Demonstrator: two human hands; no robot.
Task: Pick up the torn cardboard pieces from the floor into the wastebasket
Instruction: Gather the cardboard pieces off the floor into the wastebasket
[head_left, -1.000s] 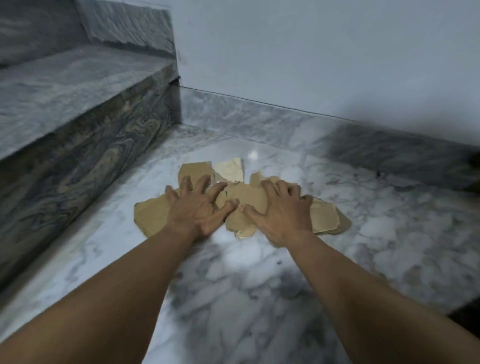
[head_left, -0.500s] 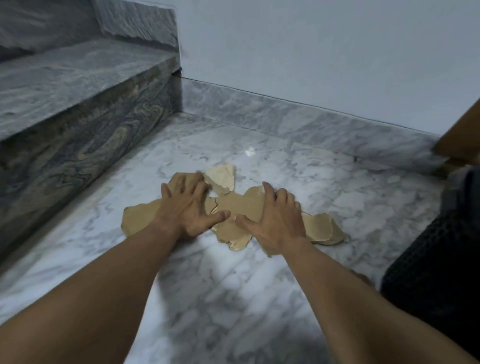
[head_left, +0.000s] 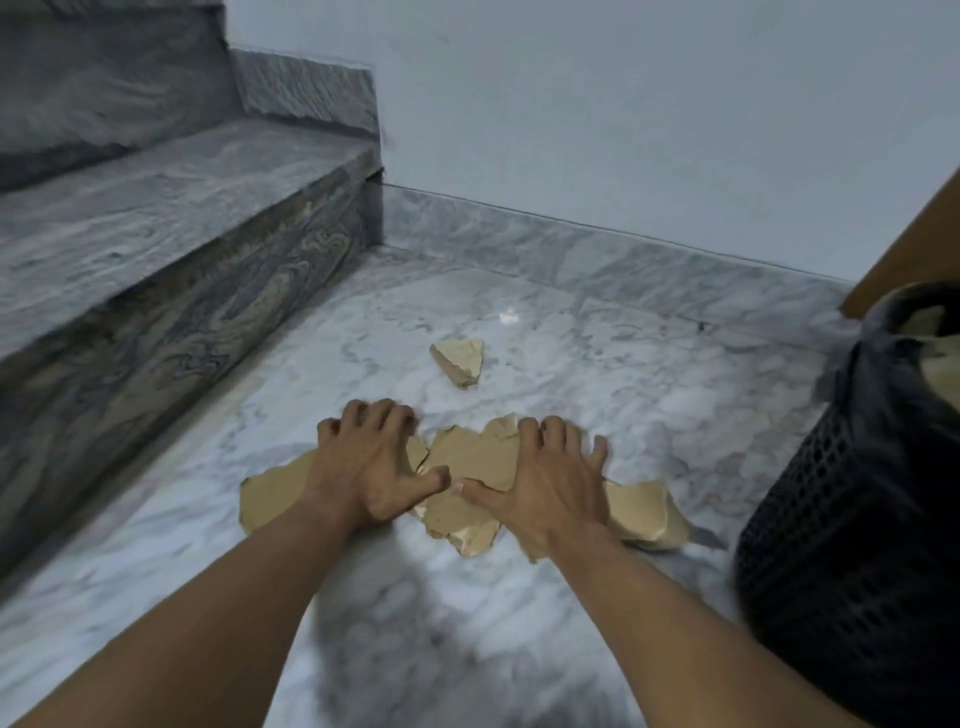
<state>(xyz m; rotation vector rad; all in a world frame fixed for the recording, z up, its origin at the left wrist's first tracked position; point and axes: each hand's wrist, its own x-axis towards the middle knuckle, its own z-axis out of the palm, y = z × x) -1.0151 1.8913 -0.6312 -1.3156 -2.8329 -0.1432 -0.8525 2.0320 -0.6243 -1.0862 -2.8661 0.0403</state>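
The cardboard pieces (head_left: 470, 470) were pressed to the floor (head_left: 597, 374) under the left hand (head_left: 371, 470) and right hand (head_left: 550, 488), fingers spread and curled, nothing gripped; one scrap (head_left: 460, 358) was left apart.

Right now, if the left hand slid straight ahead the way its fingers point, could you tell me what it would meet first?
Probably bare marble floor, then the skirting below the wall. The left hand points up the picture, and the lone cardboard scrap seems to lie slightly right of that line, though depth is unclear.

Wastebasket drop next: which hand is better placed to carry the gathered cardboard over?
Right hand: it rests on the cardboard pile nearest the wastebasket, which stands to its right. The left hand is farther away.
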